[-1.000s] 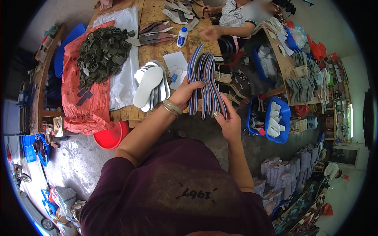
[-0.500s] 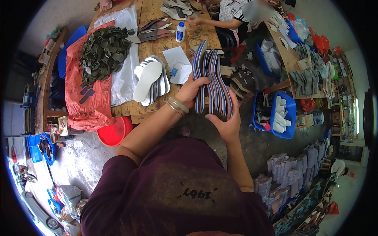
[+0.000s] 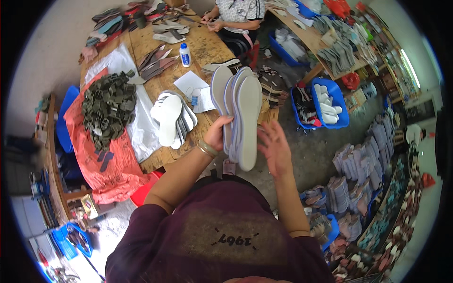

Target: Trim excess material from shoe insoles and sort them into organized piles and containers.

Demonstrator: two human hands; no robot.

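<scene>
My left hand (image 3: 219, 134) is closed round the left edge of a stack of pale shoe soles (image 3: 250, 113) with bluish edges. The soles stand upright, fanned a little, their flat faces toward me. Just right of the stack is my right hand (image 3: 277, 150), fingers spread and nothing in it. On the wooden table (image 3: 207, 45) to the left lies a pile of white insoles (image 3: 170, 118). White paper sheets (image 3: 191, 82) with a small blue thread spool (image 3: 194, 100) lie between that pile and the soles.
A heap of dark green straps (image 3: 111, 106) rests on red and white sacks at left. Beyond the paper stands a white bottle (image 3: 185, 55). A co-worker (image 3: 238, 19) sits at the table's far side. Blue baskets (image 3: 337, 120) and bundled soles (image 3: 363, 165) occupy the floor at right.
The stack has turned from edge-on to face-on. My right hand has let go of it and opened beside it. The view has shifted, showing more of the table's far end.
</scene>
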